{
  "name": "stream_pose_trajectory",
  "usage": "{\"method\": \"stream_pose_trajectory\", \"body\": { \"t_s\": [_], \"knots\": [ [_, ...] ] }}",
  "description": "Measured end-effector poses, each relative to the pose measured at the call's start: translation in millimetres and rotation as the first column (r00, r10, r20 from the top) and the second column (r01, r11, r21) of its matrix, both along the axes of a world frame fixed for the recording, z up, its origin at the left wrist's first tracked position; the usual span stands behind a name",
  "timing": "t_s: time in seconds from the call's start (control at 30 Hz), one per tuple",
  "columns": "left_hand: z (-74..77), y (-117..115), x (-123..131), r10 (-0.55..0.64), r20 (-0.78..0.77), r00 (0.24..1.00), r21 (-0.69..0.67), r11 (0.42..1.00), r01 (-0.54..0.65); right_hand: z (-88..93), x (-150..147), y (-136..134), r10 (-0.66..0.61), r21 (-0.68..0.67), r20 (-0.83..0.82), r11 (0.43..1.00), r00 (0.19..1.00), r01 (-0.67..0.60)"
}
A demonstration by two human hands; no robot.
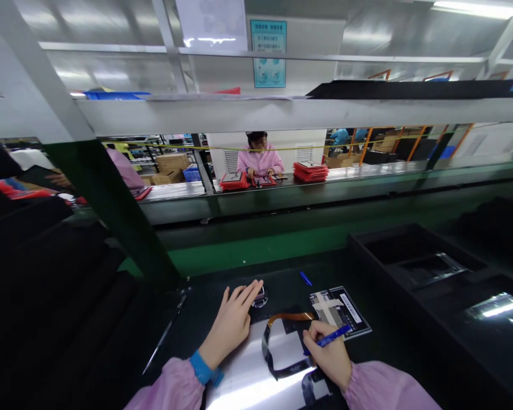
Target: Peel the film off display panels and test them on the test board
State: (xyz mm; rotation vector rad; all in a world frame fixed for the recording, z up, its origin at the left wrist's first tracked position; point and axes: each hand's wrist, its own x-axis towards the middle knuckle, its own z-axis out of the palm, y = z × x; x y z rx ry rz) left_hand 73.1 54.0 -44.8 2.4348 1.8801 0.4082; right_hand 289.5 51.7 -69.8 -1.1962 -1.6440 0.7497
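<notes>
My right hand [330, 354] grips a blue pen [334, 336], its tip lowered to a silver metal panel [248, 373] on the dark bench. Across that panel runs a flat ribbon cable [270, 353], dark with an orange-brown end. My left hand [233, 319], with a blue wristband, is stretched out over the panel's upper left; its fingertips lie by a small shiny round item [260, 297], partly covered. A battery-like module [341, 312] with pale tape and a white label lies beyond my right hand. Past it sits a blue pen cap [305, 278].
Black foam trays [393, 273] stand at the right, one holding a glossy panel. Dark stacked material [47, 296] fills the left. A thin metal rod [165, 335] lies left of my hand. Behind a green post [111, 210], a person in pink [260, 159] works among red stacks [310, 171].
</notes>
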Motion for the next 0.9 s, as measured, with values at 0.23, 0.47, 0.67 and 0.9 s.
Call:
{"method": "stream_pose_trajectory", "body": {
  "t_s": [0.23,0.47,0.67,0.9],
  "knots": [
    [-2.4,-3,5,0.017,0.053,0.998,0.167,0.986,-0.025,2.9,7,1,0.024,-0.015,-0.090,1.000,0.996,-0.026],
    [-8.5,-28,25,0.113,0.446,0.888,-0.047,0.994,-0.103,9.3,6,8,-0.028,0.258,-0.130,0.964,0.991,0.061],
    [-16.6,-34,44,0.097,0.668,0.738,-0.245,0.965,0.094,22.7,-8,6,0.117,0.640,0.401,0.674,0.909,-0.369],
    [-1.9,-52,54,-0.112,0.553,0.825,-0.062,0.983,0.175,26.5,-3,3,0.187,0.561,0.497,0.675,0.847,-0.478]
  ]
}}
